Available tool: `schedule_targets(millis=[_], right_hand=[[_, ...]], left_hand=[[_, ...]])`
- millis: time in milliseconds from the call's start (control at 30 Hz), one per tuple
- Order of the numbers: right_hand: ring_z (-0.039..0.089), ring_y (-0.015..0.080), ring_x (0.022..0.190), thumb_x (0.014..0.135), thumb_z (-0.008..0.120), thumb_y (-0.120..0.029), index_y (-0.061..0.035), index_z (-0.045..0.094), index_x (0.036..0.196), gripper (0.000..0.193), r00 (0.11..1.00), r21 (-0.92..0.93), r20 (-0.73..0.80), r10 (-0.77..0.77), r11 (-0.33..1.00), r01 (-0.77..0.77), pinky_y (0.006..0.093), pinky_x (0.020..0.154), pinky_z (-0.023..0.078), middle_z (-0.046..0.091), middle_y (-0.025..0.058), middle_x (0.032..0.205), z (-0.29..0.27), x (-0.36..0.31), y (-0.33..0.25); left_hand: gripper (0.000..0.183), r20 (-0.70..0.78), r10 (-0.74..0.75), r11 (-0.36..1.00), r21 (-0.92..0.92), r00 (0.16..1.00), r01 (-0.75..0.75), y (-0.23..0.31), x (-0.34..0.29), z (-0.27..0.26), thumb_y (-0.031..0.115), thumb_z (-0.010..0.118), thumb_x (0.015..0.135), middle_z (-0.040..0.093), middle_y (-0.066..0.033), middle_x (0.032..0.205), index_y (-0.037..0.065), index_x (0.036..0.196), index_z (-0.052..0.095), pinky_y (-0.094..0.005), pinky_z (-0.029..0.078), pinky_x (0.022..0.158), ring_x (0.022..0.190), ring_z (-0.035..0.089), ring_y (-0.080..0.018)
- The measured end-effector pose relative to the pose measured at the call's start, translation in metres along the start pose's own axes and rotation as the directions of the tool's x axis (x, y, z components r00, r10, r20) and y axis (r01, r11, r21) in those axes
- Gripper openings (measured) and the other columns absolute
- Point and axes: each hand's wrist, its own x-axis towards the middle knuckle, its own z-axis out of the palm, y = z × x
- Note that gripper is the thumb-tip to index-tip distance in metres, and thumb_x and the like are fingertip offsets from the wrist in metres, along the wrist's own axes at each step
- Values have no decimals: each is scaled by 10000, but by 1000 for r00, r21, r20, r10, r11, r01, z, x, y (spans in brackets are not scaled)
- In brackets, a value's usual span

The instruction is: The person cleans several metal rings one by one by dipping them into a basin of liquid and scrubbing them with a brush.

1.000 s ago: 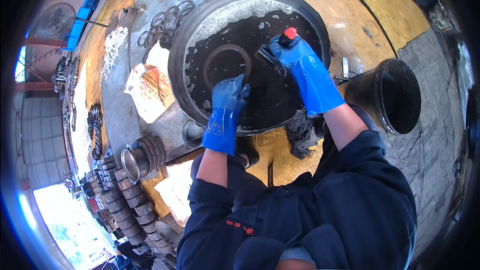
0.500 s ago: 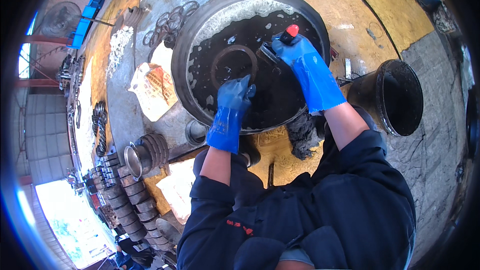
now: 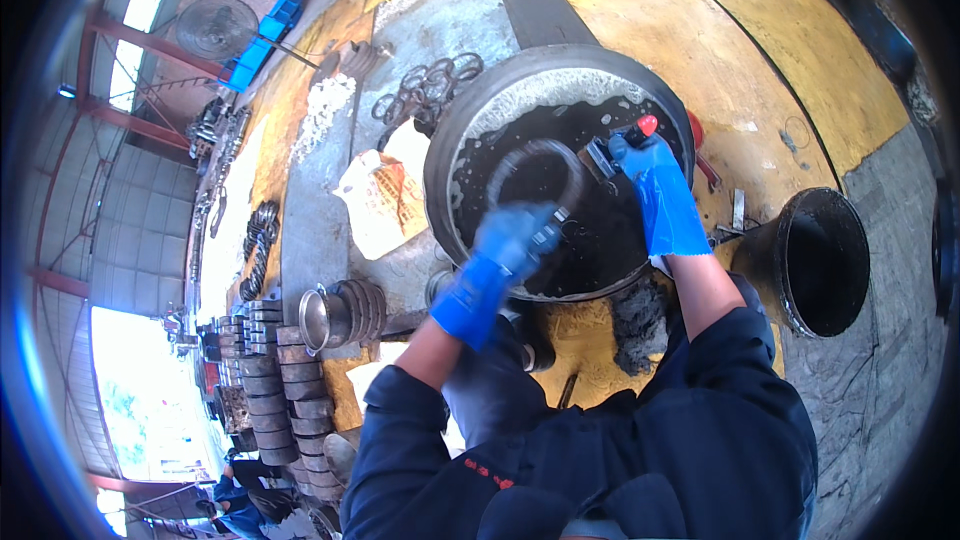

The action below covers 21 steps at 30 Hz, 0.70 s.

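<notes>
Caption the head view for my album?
Over a tub of dark liquid, left hand holds a ring, right hand a brush.

Pic's bright o/all; opening (image 3: 150, 395) far L is blown out, blue flare runs along L rim. L grip (image 3: 515, 240) is motion-blurred, ring (image 3: 540, 147) slightly smeared. Bucket (image 3: 832, 265) interior's v. dark. Fisheye bends edges; corners go blk.

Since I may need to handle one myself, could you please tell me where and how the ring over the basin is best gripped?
Probably by the near edge of the ring, from the person's side, where the left hand is: fingers through the centre, thumb outside. It is a narrow band around a wide opening, and its far edge reaches over dark liquid.
</notes>
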Motion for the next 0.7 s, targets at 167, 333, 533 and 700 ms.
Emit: schedule_targets(millis=[167, 333, 533, 700], right_hand=[[688, 188, 810, 856, 660, -281, -43, 704, 977, 270, 999, 15, 31, 27, 1000, -28, 323, 758, 528, 713, 107, 848, 6, -8, -5], [688, 191, 830, 847, 658, -227, -50, 698, 973, 221, 1000, 4, 26, -12, 1000, 12, 319, 782, 528, 712, 104, 862, 3, -6, -9], [678, 148, 860, 827, 705, -112, -40, 701, 991, 179, 1000, -19, -29, -6, 1000, 6, 303, 818, 540, 722, 68, 918, 0, -2, -10], [672, 148, 853, 830, 723, -123, -34, 701, 1003, 196, 998, 71, 48, 33, 997, -36, 307, 811, 538, 720, 63, 916, -3, -4, -7]], left_hand=[[392, -318, -267, 849, 369, 910, 378, -134, 54, -99, 233, 660, 840, 695, -172, 896, 74, 1197, 632, -455, 532, 693, 791, 669, -373], [253, -385, -307, 902, 175, 870, 396, -141, 53, -88, 184, 597, 854, 688, -175, 905, 127, 1094, 650, -448, 519, 713, 837, 668, -366], [443, -58, -267, 958, 97, 962, 271, -83, 8, 60, 312, 655, 785, 683, -192, 1006, 110, 1179, 638, -467, 525, 850, 932, 660, -371], [611, 295, -470, 880, 74, 832, 470, -33, -1, 113, 353, 732, 742, 621, -166, 1229, 125, 1285, 571, -438, 490, 953, 1102, 609, -362]])
